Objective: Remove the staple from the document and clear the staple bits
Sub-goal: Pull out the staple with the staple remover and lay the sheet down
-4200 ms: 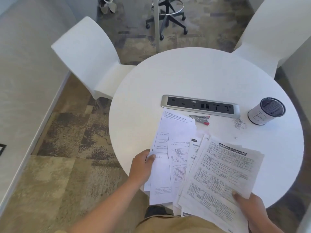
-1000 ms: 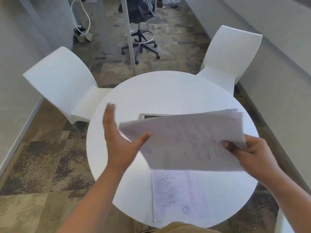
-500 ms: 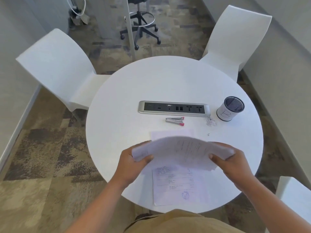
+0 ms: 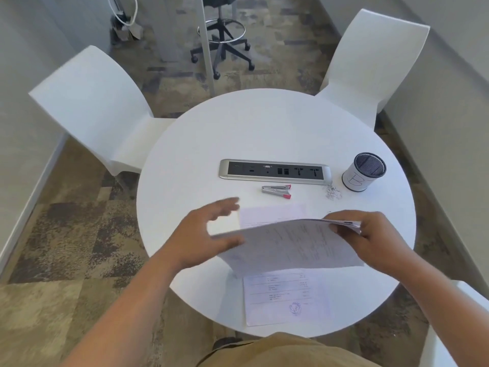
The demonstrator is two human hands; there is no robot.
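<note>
Nearest, a single printed sheet [image 4: 287, 300] lies flat at the near edge of the desk [image 4: 185, 160]. Above it, a thin stack of papers [image 4: 293, 247] is held off the desk; it is judged light and limp, prone to sagging and fanning, so it is best gripped at an edge or near the stapled corner, which cannot be made out here. The right hand [image 4: 370, 234] is pinched on the stack's right edge. The left hand [image 4: 209, 234] is spread open, blurred, just beside the stack's left edge. Farther off lie a staple remover [image 4: 276, 191] and loose staple bits [image 4: 333, 192], just beside a pen cup [image 4: 363, 172].
</note>
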